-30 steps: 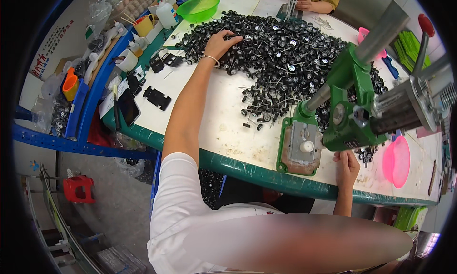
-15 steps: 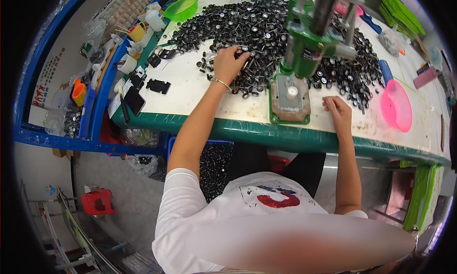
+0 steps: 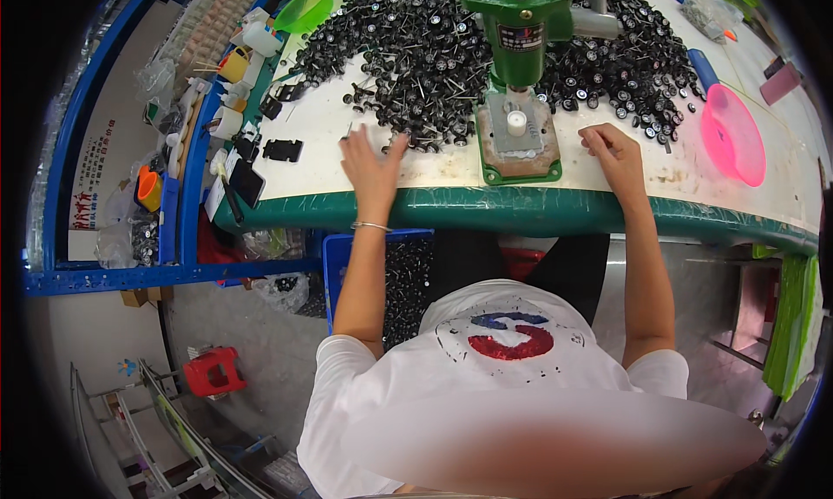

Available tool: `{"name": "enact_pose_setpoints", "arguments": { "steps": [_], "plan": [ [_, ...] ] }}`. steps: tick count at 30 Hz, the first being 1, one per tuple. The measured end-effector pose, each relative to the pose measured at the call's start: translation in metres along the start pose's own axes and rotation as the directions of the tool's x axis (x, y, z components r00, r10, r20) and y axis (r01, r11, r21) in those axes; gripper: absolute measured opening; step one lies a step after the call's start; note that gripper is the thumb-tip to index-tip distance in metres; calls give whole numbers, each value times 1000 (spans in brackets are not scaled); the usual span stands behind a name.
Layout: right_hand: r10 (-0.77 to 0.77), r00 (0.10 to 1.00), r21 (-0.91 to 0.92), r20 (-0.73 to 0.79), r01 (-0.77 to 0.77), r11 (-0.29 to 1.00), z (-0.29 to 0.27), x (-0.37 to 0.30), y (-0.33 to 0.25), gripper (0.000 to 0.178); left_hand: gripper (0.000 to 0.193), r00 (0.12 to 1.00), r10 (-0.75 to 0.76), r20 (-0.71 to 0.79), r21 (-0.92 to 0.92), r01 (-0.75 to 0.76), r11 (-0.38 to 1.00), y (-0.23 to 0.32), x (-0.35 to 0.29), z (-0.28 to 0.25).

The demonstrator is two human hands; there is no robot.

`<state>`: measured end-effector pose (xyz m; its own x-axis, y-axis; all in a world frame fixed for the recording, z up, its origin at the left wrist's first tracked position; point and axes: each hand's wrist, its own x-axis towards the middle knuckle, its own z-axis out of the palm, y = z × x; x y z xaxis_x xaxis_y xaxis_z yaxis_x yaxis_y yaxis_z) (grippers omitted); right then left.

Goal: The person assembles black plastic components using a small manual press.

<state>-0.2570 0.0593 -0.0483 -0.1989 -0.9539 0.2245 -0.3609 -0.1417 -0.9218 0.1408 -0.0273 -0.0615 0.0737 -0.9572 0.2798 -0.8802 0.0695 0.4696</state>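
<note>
My left hand (image 3: 371,165) is over the white tabletop at the near left edge of a large pile of small black wheels with metal pins (image 3: 408,56). Its fingers are stretched and apart, with nothing visible in them. My right hand (image 3: 614,156) rests on the table to the right of a green bench press (image 3: 521,48). The fingers there are curled together, hiding whatever they may hold. On the press's base plate (image 3: 529,171) stands a small white round fixture (image 3: 516,123), with no wheel on it.
A pink basin (image 3: 733,139) lies at the right and a green basin (image 3: 304,9) at the far left. Black plastic parts (image 3: 282,150) and a phone (image 3: 247,182) lie at the left. Below the green table edge (image 3: 434,208), a blue bin (image 3: 337,269) holds many small dark parts.
My left hand has come back from the pile toward the table's near edge, and its fingers have spread. My right hand stays beside the press. The whole view has shifted.
</note>
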Motion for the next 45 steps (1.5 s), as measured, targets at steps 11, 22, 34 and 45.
{"name": "enact_pose_setpoints", "arguments": {
  "steps": [11,22,34,45],
  "plan": [
    [24,1000,-70,-13,-25,997,-3,-3,-3,24,106,908,417,-47,-33,-418,908,77,17,35],
    [-233,972,-550,-14,187,814,7,34,-12,23,35,807,580,-109,-103,-589,801,77,-28,-6],
    [-100,995,-524,11,91,847,7,34,-13,27,28,832,551,-71,-210,-552,807,63,4,0],
    [-149,987,52,56,146,988,41,16,-57,27,33,811,582,-69,-166,-584,794,73,-24,-3]
  ]
}}
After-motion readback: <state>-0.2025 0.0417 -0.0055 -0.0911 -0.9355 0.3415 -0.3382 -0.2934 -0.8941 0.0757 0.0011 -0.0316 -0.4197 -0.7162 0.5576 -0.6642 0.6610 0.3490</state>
